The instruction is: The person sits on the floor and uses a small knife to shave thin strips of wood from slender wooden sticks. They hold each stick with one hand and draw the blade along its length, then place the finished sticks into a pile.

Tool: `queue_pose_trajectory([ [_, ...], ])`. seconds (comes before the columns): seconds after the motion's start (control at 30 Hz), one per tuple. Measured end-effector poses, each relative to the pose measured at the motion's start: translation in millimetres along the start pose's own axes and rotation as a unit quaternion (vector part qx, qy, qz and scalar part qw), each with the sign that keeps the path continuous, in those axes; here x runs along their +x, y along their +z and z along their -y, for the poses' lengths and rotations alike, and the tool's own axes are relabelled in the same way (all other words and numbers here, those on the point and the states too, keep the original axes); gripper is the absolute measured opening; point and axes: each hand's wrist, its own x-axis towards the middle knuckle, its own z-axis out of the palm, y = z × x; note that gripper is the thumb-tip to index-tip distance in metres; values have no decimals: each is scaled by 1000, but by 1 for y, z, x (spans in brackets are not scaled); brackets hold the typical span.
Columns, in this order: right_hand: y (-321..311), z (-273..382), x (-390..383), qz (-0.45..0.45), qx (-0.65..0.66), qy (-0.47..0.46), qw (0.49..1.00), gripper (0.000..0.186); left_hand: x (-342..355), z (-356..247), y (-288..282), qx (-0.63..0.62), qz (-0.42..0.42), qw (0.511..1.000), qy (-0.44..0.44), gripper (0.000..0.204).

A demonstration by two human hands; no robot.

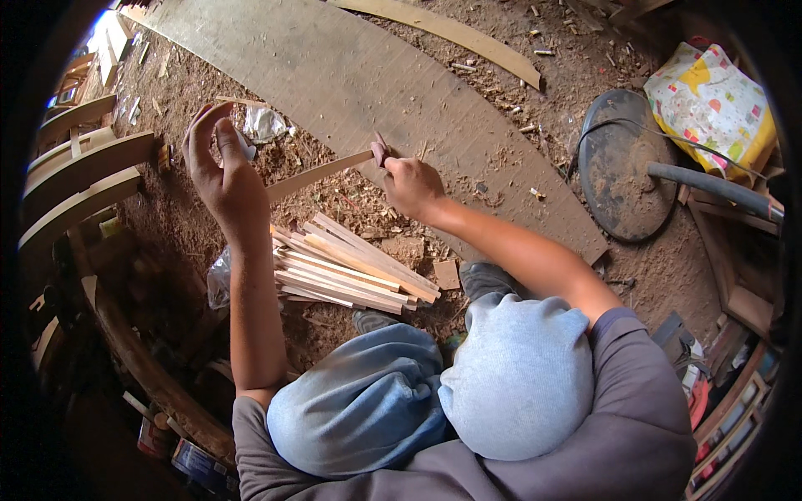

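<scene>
My right hand is closed on a small folded reddish-brown piece that looks like sandpaper. This piece meets the far end of a thin wooden strip, which slants down to the left and passes out of sight at my left wrist. Raised on the left, my left hand has its fingers up and its thumb apart, with no grip on anything visible. Below the strip, a bundle of pale wooden sticks lies on the ground in front of my feet.
A long brown board lies across the dirt floor, strewn with shavings. At right are a round dusty base with a pole and a colourful bag. Curved wooden parts stack at left. Clear plastic lies beside my left forearm.
</scene>
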Motion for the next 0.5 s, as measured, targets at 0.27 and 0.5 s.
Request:
queue_pose_trajectory([
  [0.27,-4,6,6,4,29,-23,999,20,-1,10,-8,34,-1,999,1,24],
  [0.5,-6,12,2,38,-47,-46,997,45,-4,9,-7,31,1,999,22,18],
])
